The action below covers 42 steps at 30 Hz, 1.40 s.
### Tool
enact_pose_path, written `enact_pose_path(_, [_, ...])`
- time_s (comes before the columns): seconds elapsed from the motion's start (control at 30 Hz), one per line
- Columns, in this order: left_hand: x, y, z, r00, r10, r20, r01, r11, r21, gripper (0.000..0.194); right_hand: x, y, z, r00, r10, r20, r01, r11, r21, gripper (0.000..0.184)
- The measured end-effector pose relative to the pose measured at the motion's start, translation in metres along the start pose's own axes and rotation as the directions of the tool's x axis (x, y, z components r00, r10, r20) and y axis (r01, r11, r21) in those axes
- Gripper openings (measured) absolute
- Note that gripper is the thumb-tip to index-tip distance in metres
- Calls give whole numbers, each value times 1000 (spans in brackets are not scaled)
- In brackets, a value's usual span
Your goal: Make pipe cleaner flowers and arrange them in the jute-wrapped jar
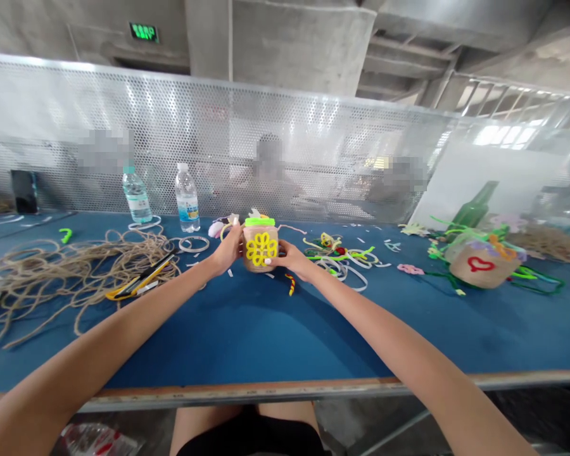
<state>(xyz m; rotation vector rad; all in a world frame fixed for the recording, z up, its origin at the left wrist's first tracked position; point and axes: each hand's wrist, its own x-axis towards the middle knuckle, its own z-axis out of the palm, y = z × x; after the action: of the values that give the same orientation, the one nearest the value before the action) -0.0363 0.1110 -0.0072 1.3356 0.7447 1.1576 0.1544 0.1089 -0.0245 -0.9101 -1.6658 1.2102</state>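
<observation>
Between both hands stands a small twine-wrapped pot [249, 263] with a bright green rim and a yellow looped flower on its front. My left hand [228, 247] is closed around the pot's left side. On the right side, my right hand [291, 259] grips the pot, its thumb across the lower front. Whether the base touches the table cannot be made out. Just below my right hand lies a short red-and-yellow twisted piece [291, 284]. Colourful pipe cleaners [342, 256] lie in a loose heap to the right.
Loose jute twine [90, 266] spreads over the blue table [247, 342] at left, with a yellow utility knife [128, 288] on it. Two water bottles [187, 202] [137, 196] stand behind. Far right are a heart-marked twine pot [479, 269] and a green bottle [475, 206]. A perforated metal screen [313, 152] closes the back.
</observation>
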Motion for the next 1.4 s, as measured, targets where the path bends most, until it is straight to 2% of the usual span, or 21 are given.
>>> enact_pose_path(0.13, [-1, 1, -1, 998, -6, 68, 7, 1000, -23, 53, -1, 4, 2, 999, 32, 44, -32, 999, -1, 69])
enact_pose_path(0.23, [0, 6, -1, 999, -25, 36, 24, 1000, 6, 50, -2, 5, 3, 993, -2, 115, 3, 1000, -9, 99])
enact_pose_path(0.33, [0, 11, -2, 997, -70, 31, 68, 997, 37, 52, -1, 4, 3, 989, -139, 52, 146, 971, -188, 129])
enact_pose_path(0.4, [0, 14, -5, 996, -85, 33, 82, 994, 69, 53, -2, 1, 1, 961, -274, 29, 264, 886, -381, 137])
enact_pose_path(0.5, [-2, 16, -13, 999, -41, -14, 43, 990, 134, 51, -4, -3, -1, 919, -380, 105, 370, 739, -563, 141])
enact_pose_path(0.57, [-3, 19, -18, 999, 38, -12, -35, 977, 211, 57, -6, -3, -1, 909, -396, 129, 373, 636, -676, 142])
enact_pose_path(0.63, [-4, 22, -21, 989, 138, 47, -146, 929, 340, 58, -8, -2, -1, 900, -417, 126, 336, 481, -809, 138])
enact_pose_path(0.7, [-4, 25, -23, 967, 229, 112, -254, 845, 470, 48, -8, 0, -1, 887, -443, 133, 305, 344, -888, 132])
enact_pose_path(0.73, [-3, 25, -24, 954, 269, 131, -296, 795, 529, 43, -8, 0, -2, 882, -447, 147, 308, 313, -898, 130])
enact_pose_path(0.83, [-1, 24, -25, 913, 378, 155, -384, 664, 641, 35, -7, -4, -8, 897, -394, 201, 350, 356, -866, 133])
enact_pose_path(0.9, [-1, 23, -25, 892, 422, 163, -416, 622, 663, 36, -7, -9, -13, 912, -346, 220, 356, 400, -845, 137])
enact_pose_path(0.97, [-2, 24, -23, 904, 403, 141, -393, 656, 644, 44, -8, -16, -18, 924, -321, 208, 340, 440, -832, 138])
enact_pose_path(1.03, [-3, 27, -21, 943, 323, 75, -307, 762, 571, 53, -9, -20, -22, 937, -298, 181, 316, 511, -799, 136])
enact_pose_path(1.1, [-4, 30, -19, 975, 223, 1, -198, 863, 464, 51, -9, -23, -24, 953, -264, 149, 286, 625, -726, 134])
enact_pose_path(1.2, [-5, 30, -19, 982, 165, -87, -123, 922, 366, 44, -7, -22, -26, 974, -206, 91, 221, 802, -555, 127])
enact_pose_path(1.3, [-5, 25, -20, 980, 187, -65, -152, 922, 356, 47, -5, -19, -24, 987, -157, 32, 156, 898, -412, 115])
enact_pose_path(1.4, [-4, 19, -19, 979, 201, 42, -202, 905, 374, 56, -4, -19, -19, 985, -171, 20, 168, 926, -338, 101])
